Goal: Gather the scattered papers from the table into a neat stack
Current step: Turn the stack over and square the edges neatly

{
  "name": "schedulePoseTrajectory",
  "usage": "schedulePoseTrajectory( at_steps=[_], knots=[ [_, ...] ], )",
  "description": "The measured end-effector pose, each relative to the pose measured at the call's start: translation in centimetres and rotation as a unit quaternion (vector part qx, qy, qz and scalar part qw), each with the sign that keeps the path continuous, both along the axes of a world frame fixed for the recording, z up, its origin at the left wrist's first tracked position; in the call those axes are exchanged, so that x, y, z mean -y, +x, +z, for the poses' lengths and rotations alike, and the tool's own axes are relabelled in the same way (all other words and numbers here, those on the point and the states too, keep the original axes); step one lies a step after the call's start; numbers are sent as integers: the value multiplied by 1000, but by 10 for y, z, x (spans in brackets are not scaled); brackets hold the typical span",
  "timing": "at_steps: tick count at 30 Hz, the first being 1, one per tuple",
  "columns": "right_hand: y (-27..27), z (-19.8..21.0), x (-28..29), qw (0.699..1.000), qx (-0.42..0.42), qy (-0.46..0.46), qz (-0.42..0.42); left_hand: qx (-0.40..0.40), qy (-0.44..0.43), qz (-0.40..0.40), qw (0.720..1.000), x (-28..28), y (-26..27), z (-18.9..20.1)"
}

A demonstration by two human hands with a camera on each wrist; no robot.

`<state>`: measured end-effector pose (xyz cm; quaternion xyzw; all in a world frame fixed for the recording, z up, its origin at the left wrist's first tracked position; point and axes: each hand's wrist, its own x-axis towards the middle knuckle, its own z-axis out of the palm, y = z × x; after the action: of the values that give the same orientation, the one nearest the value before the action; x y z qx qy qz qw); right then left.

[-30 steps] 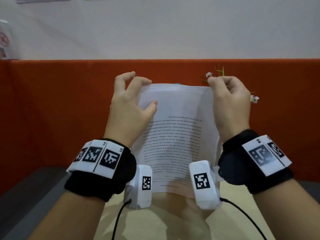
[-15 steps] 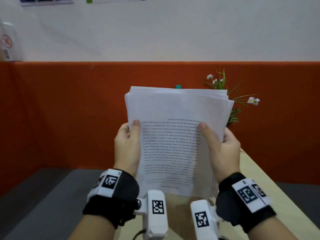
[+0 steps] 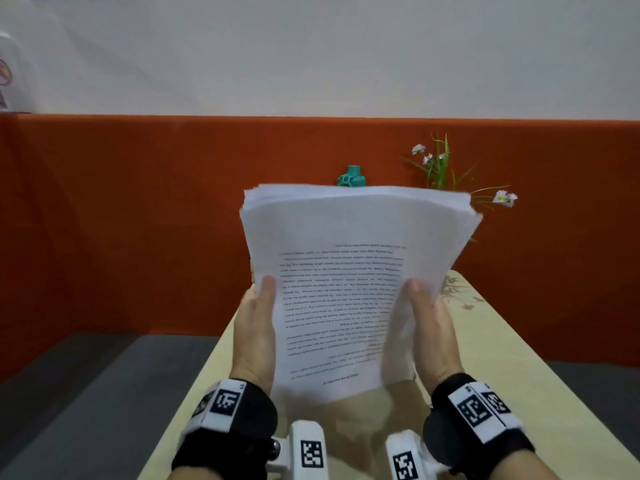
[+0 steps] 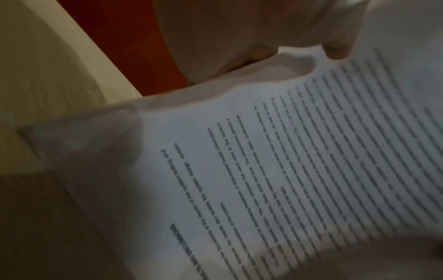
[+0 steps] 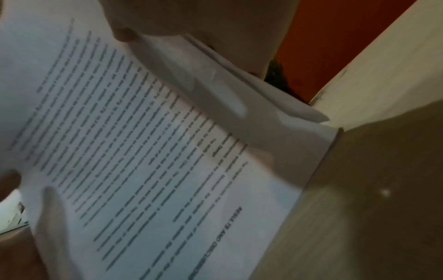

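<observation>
A stack of white printed papers [image 3: 349, 271] stands nearly upright above the pale wooden table [image 3: 512, 368], its lower edge blurred just over the tabletop. My left hand [image 3: 258, 327] grips the stack's left side, thumb on the front sheet. My right hand [image 3: 427, 327] grips the right side the same way. The top edges of the sheets are fanned and uneven. The left wrist view shows the printed page [image 4: 287, 161] with my thumb [image 4: 335, 49] on it. In the right wrist view the page [image 5: 131, 142] fills the left of the picture, my thumb [image 5: 124, 35] on it.
Behind the stack stand a teal-capped bottle [image 3: 351, 176] and a small plant with white flowers [image 3: 446, 174] against an orange partition [image 3: 138, 220]. Grey floor [image 3: 86, 393] lies left of the table.
My hands slid from the stack's top edge down to its lower sides. The stack has since dropped lower toward the table, and the bottle cap now shows above it.
</observation>
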<state>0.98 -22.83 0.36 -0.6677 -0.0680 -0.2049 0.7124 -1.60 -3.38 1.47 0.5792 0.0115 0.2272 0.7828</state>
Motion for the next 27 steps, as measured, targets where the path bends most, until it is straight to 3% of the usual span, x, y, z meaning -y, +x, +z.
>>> schedulePoseTrajectory(
  at_steps=[5,9,11,13,15,17,18,21,24,25,26,27],
  knots=[
    [3,3,-1,1000,4,5,-16,-5,3,27,1000,6,-1,-6],
    [4,16,-9,995,35,-89,-13,-28,49,37,998,16,2,-1],
    [1,31,-4,990,61,-120,-29,-17,107,91,990,11,3,9],
    [-1,47,8,976,90,-187,-68,39,207,225,951,0,1,30],
    [-2,63,19,942,114,-296,-110,103,340,336,872,-9,-5,60],
    [-3,76,22,906,130,-384,-120,121,447,342,818,-14,-9,93],
    [-6,82,22,893,138,-412,-116,109,476,298,820,-17,-6,105],
    [-10,95,20,863,162,-464,-118,66,465,85,879,-27,9,112],
    [-7,91,34,839,131,-488,-203,65,388,59,917,-37,14,90],
    [-3,84,46,851,85,-451,-255,69,351,67,932,-41,13,83],
    [-2,79,56,887,24,-375,-268,71,313,69,945,-45,13,76],
    [-2,74,62,936,-37,-269,-223,70,271,59,958,-48,11,69]
  ],
)
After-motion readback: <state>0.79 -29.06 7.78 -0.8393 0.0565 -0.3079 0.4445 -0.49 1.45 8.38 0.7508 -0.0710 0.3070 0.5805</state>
